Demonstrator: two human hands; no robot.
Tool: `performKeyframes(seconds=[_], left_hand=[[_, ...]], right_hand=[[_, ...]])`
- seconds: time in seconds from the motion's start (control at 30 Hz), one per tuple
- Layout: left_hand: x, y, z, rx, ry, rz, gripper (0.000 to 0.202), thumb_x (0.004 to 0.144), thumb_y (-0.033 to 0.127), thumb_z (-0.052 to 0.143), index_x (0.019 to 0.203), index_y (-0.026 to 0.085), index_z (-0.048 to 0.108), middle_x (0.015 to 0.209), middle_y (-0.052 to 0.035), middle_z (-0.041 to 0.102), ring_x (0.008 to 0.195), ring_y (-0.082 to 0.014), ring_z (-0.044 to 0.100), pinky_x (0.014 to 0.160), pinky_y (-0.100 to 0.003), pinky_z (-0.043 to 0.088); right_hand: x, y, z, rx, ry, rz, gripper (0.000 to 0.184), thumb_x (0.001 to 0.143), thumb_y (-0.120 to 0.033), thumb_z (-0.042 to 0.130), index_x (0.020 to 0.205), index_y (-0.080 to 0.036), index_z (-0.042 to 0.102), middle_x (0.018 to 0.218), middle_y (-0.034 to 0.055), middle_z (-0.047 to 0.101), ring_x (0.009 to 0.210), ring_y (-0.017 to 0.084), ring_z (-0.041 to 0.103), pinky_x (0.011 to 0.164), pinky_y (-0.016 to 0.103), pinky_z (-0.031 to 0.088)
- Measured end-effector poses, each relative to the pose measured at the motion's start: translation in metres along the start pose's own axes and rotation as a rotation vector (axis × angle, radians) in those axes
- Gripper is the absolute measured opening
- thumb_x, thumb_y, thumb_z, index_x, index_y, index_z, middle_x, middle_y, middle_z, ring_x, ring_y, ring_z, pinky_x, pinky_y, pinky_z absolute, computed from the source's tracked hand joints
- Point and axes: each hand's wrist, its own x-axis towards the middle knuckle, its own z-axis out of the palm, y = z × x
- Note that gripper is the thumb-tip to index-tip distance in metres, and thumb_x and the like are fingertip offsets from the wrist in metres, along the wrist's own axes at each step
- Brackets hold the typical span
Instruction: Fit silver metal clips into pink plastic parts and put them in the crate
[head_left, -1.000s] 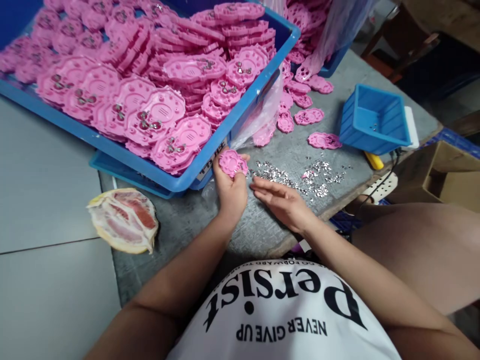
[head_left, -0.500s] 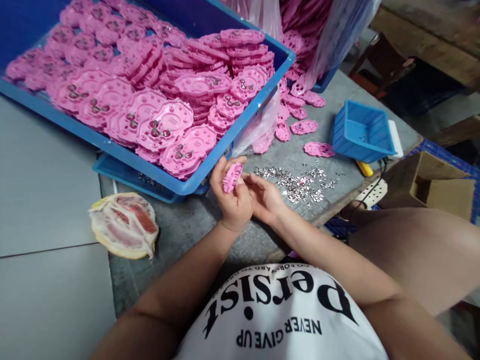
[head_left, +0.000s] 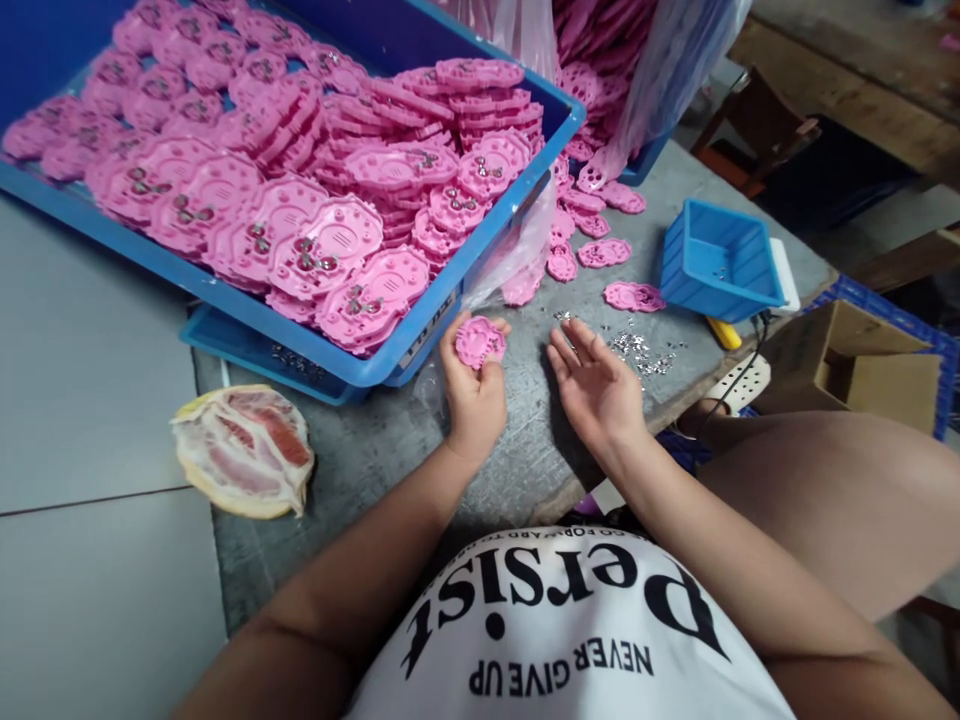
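My left hand (head_left: 472, 385) grips a small pink plastic part (head_left: 480, 341), held flat-side up just in front of the big blue tray (head_left: 390, 360). My right hand (head_left: 596, 385) hovers to its right with the fingers spread and nothing in them. It partly covers a scatter of small shiny metal pieces (head_left: 637, 350) on the grey table (head_left: 517, 450). The blue tray is filled with several stacked pink parts (head_left: 330, 240), some carrying metal bits.
A small blue bin (head_left: 716, 262) stands at the right, with loose pink parts (head_left: 634, 296) beside it. A peeled pomelo piece (head_left: 244, 450) lies at the table's left edge. A clear bag of pink parts (head_left: 637, 60) sits behind. A cardboard box (head_left: 862, 365) is lower right.
My right hand pulled away from the pink part and moved right over the metal pieces, fingers spreading. My left hand turned the part from edge-on to flat.
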Motion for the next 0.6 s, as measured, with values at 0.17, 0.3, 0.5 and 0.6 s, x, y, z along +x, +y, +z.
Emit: performKeyframes(seconds=[0.17,0.3,0.5,0.6], left_hand=[[-0.001,0.006,0.004,-0.103,0.019,-0.213,0.039,0.085,0.016,0.059,0.12,0.026,0.047,0.122,-0.0077,0.072,0.111,-0.0232,0.074,0.108,-0.044,0.055],[-0.001,0.012,0.006,-0.19,0.01,-0.382,0.037,0.083,0.018,0.064,0.116,0.026,0.049,0.122,-0.008,0.073,0.104,-0.0248,0.076,0.088,-0.041,0.063],[-0.005,0.021,0.01,-0.255,-0.051,-0.568,0.041,0.077,0.024,0.068,0.115,0.022,0.052,0.111,-0.0086,0.076,0.092,-0.0249,0.077,0.075,-0.037,0.063],[-0.006,0.021,0.009,-0.269,-0.069,-0.616,0.042,0.076,0.024,0.066,0.115,0.021,0.052,0.105,-0.0082,0.077,0.089,-0.0247,0.077,0.07,-0.035,0.062]], right_hand=[[-0.037,-0.006,-0.008,-0.157,-0.178,0.302,0.034,0.08,-0.048,0.082,0.103,-0.023,0.081,0.118,0.008,0.079,0.115,0.026,0.072,0.119,0.049,0.045],[-0.034,-0.01,-0.021,-0.23,-0.142,0.24,0.037,0.073,-0.045,0.088,0.101,-0.022,0.082,0.118,0.0085,0.08,0.112,0.026,0.073,0.116,0.047,0.048],[-0.008,-0.038,-0.027,-0.337,-0.089,0.044,0.027,0.073,-0.043,0.086,0.092,-0.024,0.082,0.114,0.0063,0.079,0.107,0.024,0.072,0.109,0.044,0.051],[0.011,-0.053,-0.021,-0.603,-0.1,-0.108,0.023,0.081,-0.042,0.077,0.096,-0.025,0.08,0.108,0.0062,0.079,0.095,0.023,0.071,0.097,0.046,0.055]])
